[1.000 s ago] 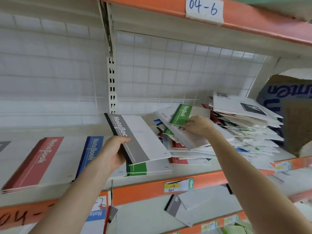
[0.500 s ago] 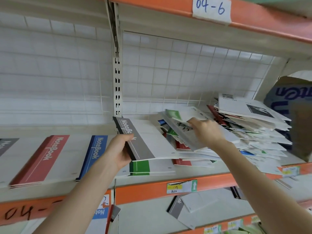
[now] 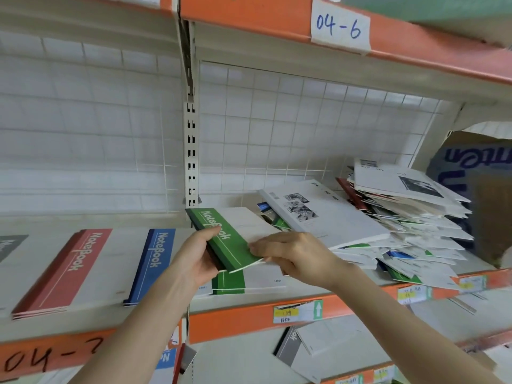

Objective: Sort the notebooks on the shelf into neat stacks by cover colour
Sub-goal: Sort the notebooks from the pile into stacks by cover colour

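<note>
While the head view looks down on a cream metal shelf (image 3: 235, 322) with an orange front edge, the left hand (image 3: 194, 259) grips a thin, soft-covered green notebook (image 3: 224, 239) by its green spine band. The thumb lies over the cover and the fingers curl beneath, where a darker edge of something held with it shows; I cannot tell what it is. The right hand (image 3: 293, 256) pinches the same notebook at its near white edge, fingertips on top and thumb below. The green notebook hangs tilted just above a low green stack (image 3: 235, 282) that lies at the shelf's front edge, about midway along it, and does not yet rest on it. Towards the left end lie a blue stack (image 3: 155, 261), a red stack (image 3: 74, 270) and a grey cover (image 3: 11, 245) cut off by the frame. Towards the right end an unsorted heap (image 3: 401, 225) of mixed notebooks sprawls back to the wire grid, with a white photo-printed notebook (image 3: 327, 214) on its left slope and a brown cardboard box (image 3: 484, 203) beyond. I judge the notebook light, floppy and slick-covered, so it is best held at the stiffer bound spine with the free edge supported, then laid spine to spine on the stack. The heap looks liable to slide if anything is pulled from low down.
</note>
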Available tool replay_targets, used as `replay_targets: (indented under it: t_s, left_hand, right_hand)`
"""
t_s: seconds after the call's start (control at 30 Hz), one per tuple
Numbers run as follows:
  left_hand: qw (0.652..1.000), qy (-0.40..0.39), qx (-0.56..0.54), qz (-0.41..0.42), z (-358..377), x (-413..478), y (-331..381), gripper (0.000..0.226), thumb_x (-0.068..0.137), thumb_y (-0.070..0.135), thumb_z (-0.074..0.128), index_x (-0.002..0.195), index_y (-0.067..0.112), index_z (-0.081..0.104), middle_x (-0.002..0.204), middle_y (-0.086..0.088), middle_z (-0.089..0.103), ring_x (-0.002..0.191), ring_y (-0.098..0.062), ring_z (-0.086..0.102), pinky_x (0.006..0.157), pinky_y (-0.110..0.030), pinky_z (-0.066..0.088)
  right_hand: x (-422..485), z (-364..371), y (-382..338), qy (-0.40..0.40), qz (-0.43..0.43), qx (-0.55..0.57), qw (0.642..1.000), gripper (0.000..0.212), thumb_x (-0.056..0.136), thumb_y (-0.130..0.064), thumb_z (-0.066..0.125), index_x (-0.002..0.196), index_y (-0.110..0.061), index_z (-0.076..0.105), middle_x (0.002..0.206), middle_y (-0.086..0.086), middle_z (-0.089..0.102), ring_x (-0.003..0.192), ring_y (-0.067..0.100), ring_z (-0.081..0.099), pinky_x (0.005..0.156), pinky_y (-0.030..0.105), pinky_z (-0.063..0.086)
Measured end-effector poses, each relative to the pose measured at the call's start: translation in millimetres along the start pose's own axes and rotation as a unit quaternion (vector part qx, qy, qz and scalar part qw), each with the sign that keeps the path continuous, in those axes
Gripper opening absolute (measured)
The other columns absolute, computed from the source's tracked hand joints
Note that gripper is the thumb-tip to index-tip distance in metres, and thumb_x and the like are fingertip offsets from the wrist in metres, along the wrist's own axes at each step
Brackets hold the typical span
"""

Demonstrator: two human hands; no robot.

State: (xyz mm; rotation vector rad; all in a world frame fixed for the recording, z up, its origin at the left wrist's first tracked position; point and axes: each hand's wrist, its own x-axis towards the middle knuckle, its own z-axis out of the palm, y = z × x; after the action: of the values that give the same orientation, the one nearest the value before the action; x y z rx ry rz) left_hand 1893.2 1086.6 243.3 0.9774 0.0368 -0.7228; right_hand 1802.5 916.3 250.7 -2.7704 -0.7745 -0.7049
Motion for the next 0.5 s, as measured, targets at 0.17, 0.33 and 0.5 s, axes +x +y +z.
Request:
replay_targets:
  t_s: [0.17, 0.33, 0.5]
  left_hand:
    - [0.999, 0.011, 0.041, -0.017, -2, 0, -5, 0.013, 0.096, 0.011, 0.046, 0.105, 0.006, 0.055, 0.093, -0.014, 0.064, 0.082, -0.029, 0.061, 0.065, -0.043, 0.045]
    - [0.999, 0.019, 0.040, -0.007, -11, 3, -2, 0.018, 0.094, 0.007, 0.047, 0.110, 0.008, 0.054, 0.097, -0.013, 0.064, 0.085, -0.029, 0.061, 0.078, -0.046, 0.044]
    - [0.999, 0.022, 0.045, -0.002, -16, 3, 0, 0.013, 0.092, 0.003, 0.045, 0.098, 0.009, 0.055, 0.092, -0.012, 0.063, 0.082, -0.028, 0.060, 0.064, -0.041, 0.044]
  right_hand:
    - [-6, 0, 2, -0.054, 0.062, 0.028, 0.996, 0.068, 0.093, -0.059, 0.025, 0.120, -0.010, 0.063, 0.122, 0.006, 0.063, 0.115, 0.022, 0.059, 0.093, 0.040, 0.050]
    - [-24, -30, 19, -0.161, 0.270, -0.089, 0.945, 0.091, 0.073, -0.082, 0.030, 0.144, -0.025, 0.032, 0.152, 0.000, 0.028, 0.142, 0.022, 0.021, 0.112, 0.046, 0.023]
    - [-51, -29, 39, -0.199, 0.365, -0.166, 0.894, 0.073, 0.088, -0.034, 0.061, 0.147, -0.030, 0.019, 0.156, -0.005, 0.014, 0.144, 0.020, 0.013, 0.113, 0.040, 0.016]
